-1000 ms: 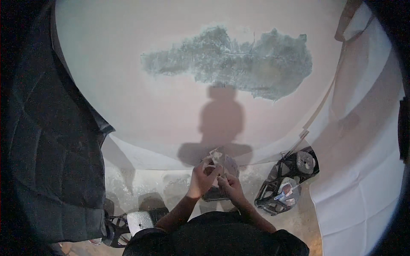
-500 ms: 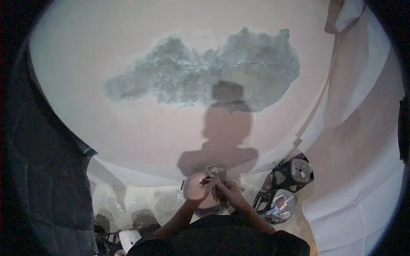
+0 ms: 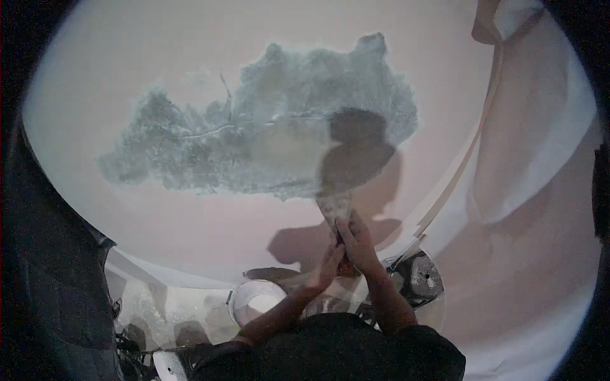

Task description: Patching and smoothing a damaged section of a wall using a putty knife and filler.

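A pale pink wall carries a large rough grey patch of filler (image 3: 267,146). My right hand (image 3: 359,244) is raised and shut on a wide putty knife (image 3: 333,208). The knife's blade points up at the lower right edge of the patch, under my shadow. Just below, my left hand (image 3: 330,261) closes on the lower end of the knife's brownish handle. How it grips there is partly hidden by my right hand.
A white bucket (image 3: 254,301) with pale filler stands low by my left forearm. A dark round object (image 3: 420,278) lies to the right near the wall's foot. White sheeting (image 3: 534,159) hangs on the right, and a dark cover (image 3: 44,286) drapes the left.
Both hands have risen from waist height up to the wall with the knife. The view has moved closer, so the grey patch looks larger and lower.
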`<state>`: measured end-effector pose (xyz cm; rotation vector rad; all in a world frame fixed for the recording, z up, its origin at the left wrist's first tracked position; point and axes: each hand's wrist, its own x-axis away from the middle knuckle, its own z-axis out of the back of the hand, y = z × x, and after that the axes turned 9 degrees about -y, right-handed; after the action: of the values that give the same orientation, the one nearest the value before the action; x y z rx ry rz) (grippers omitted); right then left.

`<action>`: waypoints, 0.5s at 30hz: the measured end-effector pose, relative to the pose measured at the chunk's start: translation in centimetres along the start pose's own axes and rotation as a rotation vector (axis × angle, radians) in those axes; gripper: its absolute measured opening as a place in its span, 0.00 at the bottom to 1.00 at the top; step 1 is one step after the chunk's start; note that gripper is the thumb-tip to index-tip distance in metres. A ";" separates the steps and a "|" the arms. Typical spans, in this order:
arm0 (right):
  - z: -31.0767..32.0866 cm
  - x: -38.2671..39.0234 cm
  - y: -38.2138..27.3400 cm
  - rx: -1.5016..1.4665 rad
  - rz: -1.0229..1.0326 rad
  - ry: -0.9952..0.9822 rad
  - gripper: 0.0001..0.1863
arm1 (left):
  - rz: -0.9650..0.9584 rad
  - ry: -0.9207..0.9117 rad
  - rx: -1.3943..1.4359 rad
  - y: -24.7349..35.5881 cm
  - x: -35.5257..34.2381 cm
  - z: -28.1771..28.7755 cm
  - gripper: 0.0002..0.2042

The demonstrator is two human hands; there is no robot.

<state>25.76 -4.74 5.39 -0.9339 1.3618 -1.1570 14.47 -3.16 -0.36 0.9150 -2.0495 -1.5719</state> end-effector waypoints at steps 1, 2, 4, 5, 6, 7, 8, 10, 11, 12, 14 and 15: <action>0.2 -1.1 -1.6 0.076 0.020 0.003 0.17 | 0.037 -0.114 0.092 0.3 -1.4 0.6 0.20; 0.6 -2.4 -2.5 0.150 0.040 0.002 0.18 | 0.072 -0.225 0.186 0.3 -3.0 1.1 0.22; 2.0 -6.1 -2.2 0.267 0.029 0.052 0.19 | -0.036 -0.153 -0.008 0.4 -7.7 1.8 0.24; 2.7 -8.2 -3.1 0.309 0.102 0.100 0.19 | -0.105 -0.127 -0.023 3.3 -8.8 0.8 0.25; 3.3 -9.9 -3.9 0.354 0.172 0.151 0.19 | -0.172 -0.106 -0.035 6.3 -9.5 -0.2 0.25; 3.6 -11.3 -4.2 0.349 0.168 0.149 0.19 | -0.121 -0.096 -0.068 7.9 -10.5 -0.1 0.26; 4.2 -12.6 -3.8 0.369 0.152 0.201 0.19 | -0.064 -0.095 -0.099 8.4 -11.5 0.1 0.26; 4.0 -14.2 -3.3 0.381 0.150 0.237 0.20 | -0.231 0.000 -0.152 7.8 -12.6 -0.3 0.27; 3.7 -14.6 -2.9 0.395 0.224 0.230 0.20 | -0.399 0.086 -0.201 7.6 -13.0 -0.4 0.28; 3.9 -15.2 -2.4 0.414 0.292 0.230 0.20 | -0.394 0.081 -0.198 7.6 -13.6 -0.2 0.28; 2.6 -15.2 -5.1 0.337 0.323 0.236 0.20 | -0.287 0.138 -0.185 8.5 -14.0 0.9 0.29; 2.6 -15.2 -6.8 0.271 0.366 0.269 0.20 | -0.295 0.131 -0.187 9.4 -14.2 0.2 0.29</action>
<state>29.74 8.10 15.59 -0.3246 1.4685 -1.1710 21.96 8.40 9.61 1.2550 -1.7041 -1.7645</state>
